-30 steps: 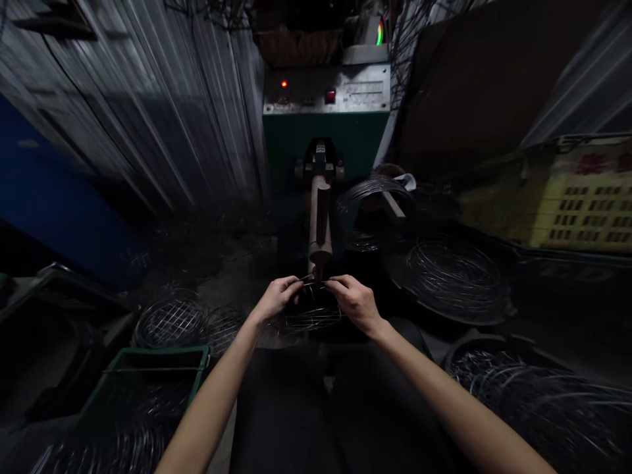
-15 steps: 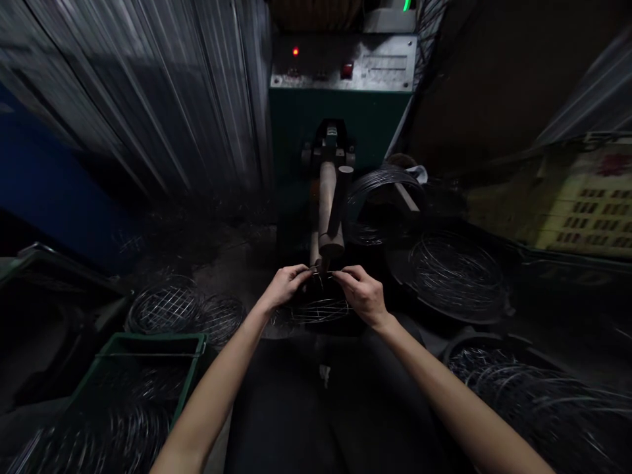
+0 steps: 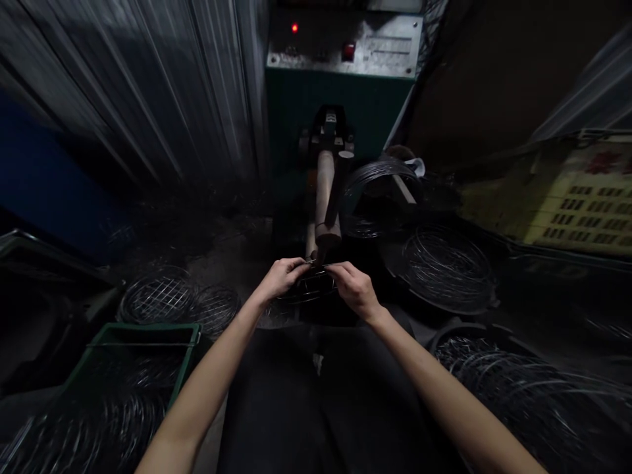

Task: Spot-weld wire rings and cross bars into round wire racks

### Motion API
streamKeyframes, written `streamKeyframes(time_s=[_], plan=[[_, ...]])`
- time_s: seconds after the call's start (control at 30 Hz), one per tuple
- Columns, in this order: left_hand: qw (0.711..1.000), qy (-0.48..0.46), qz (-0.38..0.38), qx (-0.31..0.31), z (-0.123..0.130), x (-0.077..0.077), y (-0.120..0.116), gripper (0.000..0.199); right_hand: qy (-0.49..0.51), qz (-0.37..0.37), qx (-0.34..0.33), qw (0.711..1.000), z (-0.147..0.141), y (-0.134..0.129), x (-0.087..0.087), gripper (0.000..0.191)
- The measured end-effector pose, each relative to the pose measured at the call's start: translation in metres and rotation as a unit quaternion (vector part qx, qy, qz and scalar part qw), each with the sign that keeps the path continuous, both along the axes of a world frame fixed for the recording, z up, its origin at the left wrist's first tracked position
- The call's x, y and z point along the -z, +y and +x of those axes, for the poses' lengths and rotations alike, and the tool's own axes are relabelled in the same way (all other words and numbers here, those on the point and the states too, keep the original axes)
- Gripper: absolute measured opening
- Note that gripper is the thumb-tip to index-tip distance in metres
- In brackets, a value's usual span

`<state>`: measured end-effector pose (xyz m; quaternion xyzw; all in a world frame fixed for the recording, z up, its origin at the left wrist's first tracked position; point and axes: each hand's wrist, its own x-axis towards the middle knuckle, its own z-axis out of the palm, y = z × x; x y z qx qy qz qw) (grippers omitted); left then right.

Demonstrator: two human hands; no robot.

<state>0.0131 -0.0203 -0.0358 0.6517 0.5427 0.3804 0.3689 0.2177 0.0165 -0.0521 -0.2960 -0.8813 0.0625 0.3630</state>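
Note:
My left hand (image 3: 282,276) and my right hand (image 3: 354,287) are closed in pinches on either side of a spot welder's electrode tips (image 3: 320,253). Between my fingertips runs thin metal wire, part of a round wire grate (image 3: 309,294) whose curved rim shows just below my hands. The grate's outline is dark and partly hidden by my fingers. Right above it, the welder's thick cylindrical arm (image 3: 324,181) reaches toward me from the green machine body (image 3: 291,112).
Finished-looking wire grates (image 3: 160,296) lie at left, behind a green crate (image 3: 148,327) of wire parts. Wire rings fill a round tray (image 3: 444,270) and a dark tub (image 3: 439,339) at right. A yellow crate (image 3: 567,210) stands farther back. A red light (image 3: 295,27) glows on the panel.
The view has tipped slightly downward. My hands stay at the electrode tips, pinching the wire; the grate below them now shows as a curved rim, closer under my fingers.

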Motion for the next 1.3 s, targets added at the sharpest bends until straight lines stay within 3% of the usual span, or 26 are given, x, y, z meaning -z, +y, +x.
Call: streamKeyframes(time_s=[0.33,0.73,1.3], plan=[[0.999,-0.040,-0.021,0.023,-0.003,0.001,0.000,0.035,-0.010,0.056,0.064,0.996,-0.002,-0.001,0.005,0.021],[0.997,-0.061,-0.031,0.033,-0.004,0.002,0.004,0.033,0.001,0.066,0.051,0.997,-0.002,0.009,0.012,0.020],[0.998,-0.047,-0.009,0.038,-0.004,0.001,0.015,0.035,0.010,0.041,0.054,0.998,-0.004,0.017,0.009,0.022]])
